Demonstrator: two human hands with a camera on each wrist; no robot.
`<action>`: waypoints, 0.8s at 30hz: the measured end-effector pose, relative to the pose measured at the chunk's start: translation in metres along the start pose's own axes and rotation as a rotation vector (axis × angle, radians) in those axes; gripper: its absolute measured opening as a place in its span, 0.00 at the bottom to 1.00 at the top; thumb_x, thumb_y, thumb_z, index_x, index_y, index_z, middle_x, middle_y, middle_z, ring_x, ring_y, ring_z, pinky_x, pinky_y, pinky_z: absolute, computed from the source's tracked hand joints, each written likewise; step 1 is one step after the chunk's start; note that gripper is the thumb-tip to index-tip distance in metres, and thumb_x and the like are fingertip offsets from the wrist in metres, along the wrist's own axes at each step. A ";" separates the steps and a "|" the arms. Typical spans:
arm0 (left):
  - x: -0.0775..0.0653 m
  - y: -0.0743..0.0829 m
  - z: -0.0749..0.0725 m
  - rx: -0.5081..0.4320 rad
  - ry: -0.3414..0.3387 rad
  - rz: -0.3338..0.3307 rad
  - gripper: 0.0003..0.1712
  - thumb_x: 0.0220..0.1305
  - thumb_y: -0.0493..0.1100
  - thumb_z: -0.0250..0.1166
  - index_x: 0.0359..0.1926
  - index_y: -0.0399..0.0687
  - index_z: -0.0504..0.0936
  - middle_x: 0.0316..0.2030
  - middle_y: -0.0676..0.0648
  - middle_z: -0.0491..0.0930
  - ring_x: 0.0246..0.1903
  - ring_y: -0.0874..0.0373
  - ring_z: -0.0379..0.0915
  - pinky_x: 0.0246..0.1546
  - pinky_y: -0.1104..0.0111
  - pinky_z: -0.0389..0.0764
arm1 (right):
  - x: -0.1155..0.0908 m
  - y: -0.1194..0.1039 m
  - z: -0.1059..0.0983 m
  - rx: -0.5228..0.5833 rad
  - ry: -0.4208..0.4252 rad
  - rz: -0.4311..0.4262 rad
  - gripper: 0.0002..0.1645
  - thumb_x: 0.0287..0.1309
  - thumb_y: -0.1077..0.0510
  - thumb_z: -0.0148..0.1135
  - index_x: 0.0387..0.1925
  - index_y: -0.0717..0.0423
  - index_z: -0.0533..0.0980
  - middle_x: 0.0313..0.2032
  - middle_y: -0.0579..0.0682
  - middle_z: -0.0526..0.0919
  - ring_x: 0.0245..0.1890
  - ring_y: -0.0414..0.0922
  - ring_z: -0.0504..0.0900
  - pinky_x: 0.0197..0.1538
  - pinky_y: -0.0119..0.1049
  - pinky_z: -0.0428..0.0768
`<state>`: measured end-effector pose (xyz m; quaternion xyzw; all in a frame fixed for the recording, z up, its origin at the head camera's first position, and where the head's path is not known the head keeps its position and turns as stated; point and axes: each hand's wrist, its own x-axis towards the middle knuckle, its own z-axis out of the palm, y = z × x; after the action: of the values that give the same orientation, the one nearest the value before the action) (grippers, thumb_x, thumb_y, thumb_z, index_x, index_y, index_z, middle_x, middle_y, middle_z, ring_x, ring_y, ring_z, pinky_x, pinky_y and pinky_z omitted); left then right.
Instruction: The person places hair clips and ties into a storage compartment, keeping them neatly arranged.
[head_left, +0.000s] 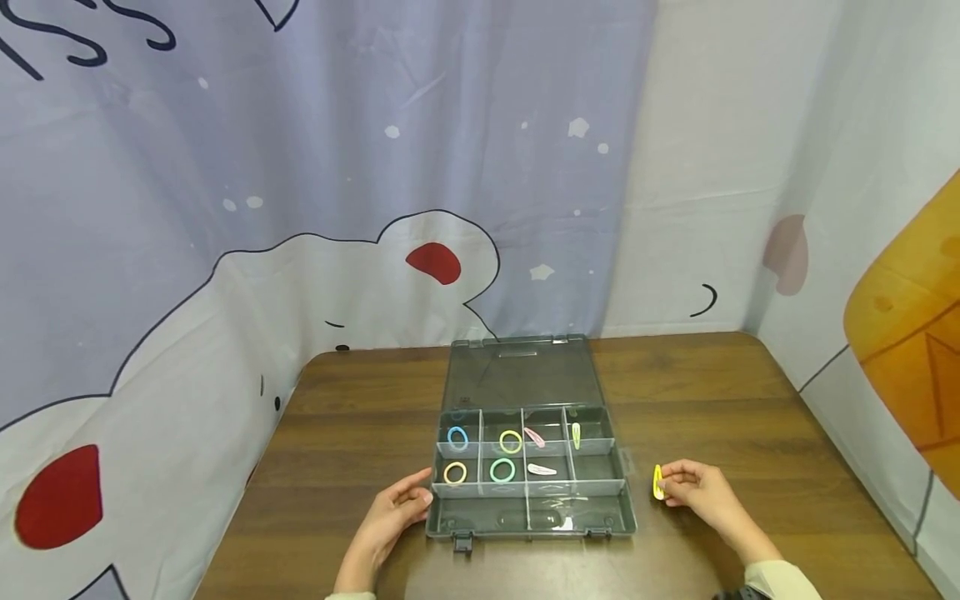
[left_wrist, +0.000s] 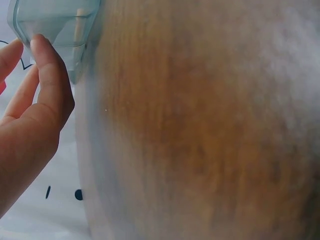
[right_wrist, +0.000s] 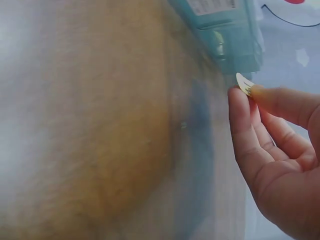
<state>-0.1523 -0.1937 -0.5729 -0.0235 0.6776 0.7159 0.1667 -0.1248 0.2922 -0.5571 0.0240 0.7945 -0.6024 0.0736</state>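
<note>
My right hand [head_left: 693,489] pinches a yellow snap hair clip [head_left: 657,482] between thumb and fingertips, just off the right side of a clear grey compartment box [head_left: 480,527]. In the right wrist view the clip [right_wrist: 244,84] stands out past the fingertips. At the box's left wall, my left hand [head_left: 393,518] rests its fingertips and thumb against the edge. Blue [head_left: 457,437], yellow [head_left: 511,442], pale orange [head_left: 454,473] and teal [head_left: 502,471] hair ties lie singly in the left compartments. Pink [head_left: 535,437], white [head_left: 542,470] and pale green [head_left: 576,436] clips lie further right.
The box's see-through lid [head_left: 522,375] lies folded back towards the curtain. Two wider compartments run along the front, near a dark latch [head_left: 462,543]. Brown wooden tabletop [head_left: 360,417] surrounds the box, and a printed curtain [head_left: 337,167] hangs at its back and sides.
</note>
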 end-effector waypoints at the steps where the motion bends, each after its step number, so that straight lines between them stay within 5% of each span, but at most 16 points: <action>1: 0.000 0.000 0.000 -0.002 0.001 -0.001 0.33 0.61 0.31 0.63 0.66 0.31 0.65 0.36 0.48 0.77 0.37 0.61 0.74 0.41 0.70 0.81 | 0.001 -0.002 0.000 0.004 0.019 -0.002 0.18 0.58 0.68 0.62 0.45 0.80 0.71 0.34 0.60 0.81 0.31 0.46 0.83 0.37 0.35 0.84; 9: 0.001 -0.002 0.000 0.001 0.003 0.014 0.32 0.62 0.30 0.63 0.66 0.31 0.65 0.36 0.48 0.76 0.37 0.61 0.74 0.41 0.69 0.81 | 0.017 -0.021 0.006 0.038 0.118 -0.091 0.16 0.56 0.71 0.63 0.43 0.82 0.72 0.31 0.61 0.81 0.26 0.42 0.83 0.32 0.35 0.84; 24: 0.001 -0.002 -0.003 -0.004 -0.011 0.036 0.32 0.62 0.32 0.63 0.66 0.30 0.65 0.36 0.50 0.77 0.37 0.62 0.74 0.40 0.70 0.81 | 0.044 -0.048 0.030 0.052 0.007 -0.227 0.16 0.56 0.74 0.61 0.43 0.86 0.71 0.34 0.68 0.81 0.28 0.39 0.83 0.33 0.36 0.85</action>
<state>-0.1533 -0.1963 -0.5758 -0.0077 0.6757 0.7201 0.1575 -0.1719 0.2480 -0.5253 -0.0621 0.7765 -0.6270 0.0017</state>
